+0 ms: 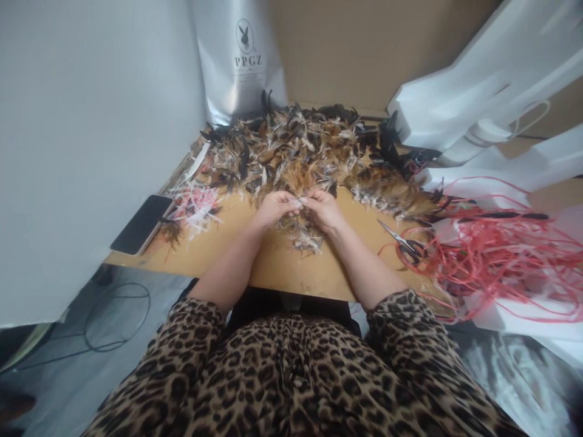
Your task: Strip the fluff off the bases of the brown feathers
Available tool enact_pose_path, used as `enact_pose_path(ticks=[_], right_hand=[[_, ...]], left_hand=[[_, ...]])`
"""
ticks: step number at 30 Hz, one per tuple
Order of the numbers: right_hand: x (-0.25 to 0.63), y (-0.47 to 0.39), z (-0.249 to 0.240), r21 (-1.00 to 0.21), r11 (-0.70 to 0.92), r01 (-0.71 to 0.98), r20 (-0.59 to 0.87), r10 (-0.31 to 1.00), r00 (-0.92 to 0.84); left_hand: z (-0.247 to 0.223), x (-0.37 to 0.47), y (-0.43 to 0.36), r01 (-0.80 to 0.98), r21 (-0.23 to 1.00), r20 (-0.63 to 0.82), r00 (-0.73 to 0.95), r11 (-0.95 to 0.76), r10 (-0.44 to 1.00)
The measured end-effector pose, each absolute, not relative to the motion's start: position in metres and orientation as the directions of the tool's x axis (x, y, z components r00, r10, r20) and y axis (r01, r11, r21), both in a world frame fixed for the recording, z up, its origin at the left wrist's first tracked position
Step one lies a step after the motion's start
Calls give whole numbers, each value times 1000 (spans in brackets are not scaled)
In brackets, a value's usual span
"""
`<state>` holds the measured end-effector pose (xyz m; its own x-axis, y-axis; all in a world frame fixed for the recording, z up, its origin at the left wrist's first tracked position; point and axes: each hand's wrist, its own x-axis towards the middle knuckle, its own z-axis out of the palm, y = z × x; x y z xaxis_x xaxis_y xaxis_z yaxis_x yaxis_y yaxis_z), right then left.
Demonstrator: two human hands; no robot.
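Observation:
My left hand (276, 206) and my right hand (320, 209) meet above the middle of the tan table (232, 255), fingertips pinched close together. Between them they grip the pale base of a small bunch of golden-brown feathers (298, 177), whose tips fan out away from me. A large heap of brown, cream and black feathers (273, 142) spreads over the table just beyond my hands. Below my hands lies a small pile of feather pieces (306, 238) on the bare tabletop.
A phone (141, 224) and pink-white strips (195, 206) lie at the left. To the right are scissors (401, 238), a tangle of red strings (492, 261) and white foam pieces (437, 109). A silver bag (246, 91) stands behind the heap.

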<state>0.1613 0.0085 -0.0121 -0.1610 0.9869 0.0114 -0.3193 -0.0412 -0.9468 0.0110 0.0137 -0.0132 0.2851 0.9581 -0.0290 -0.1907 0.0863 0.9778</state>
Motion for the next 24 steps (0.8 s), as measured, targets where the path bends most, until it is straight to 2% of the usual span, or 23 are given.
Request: enact_pose_path(ticks=[9, 16, 20, 24], right_hand=[[161, 10, -12, -970, 10, -241, 6, 1000, 16], [159, 8, -12, -986, 104, -129, 104, 995, 8], [158, 5, -12, -956, 290, 44, 293, 941, 171], [159, 0, -7, -850, 462, 252, 507, 849, 152]], left_hand=[[-5, 9, 10, -252, 953, -85, 307, 167, 948], [-6, 13, 13, -247, 961, -81, 170, 122, 982], [-6, 13, 15, -251, 965, -55, 83, 74, 995], [-3, 14, 14, -198, 980, -25, 40, 33, 999]])
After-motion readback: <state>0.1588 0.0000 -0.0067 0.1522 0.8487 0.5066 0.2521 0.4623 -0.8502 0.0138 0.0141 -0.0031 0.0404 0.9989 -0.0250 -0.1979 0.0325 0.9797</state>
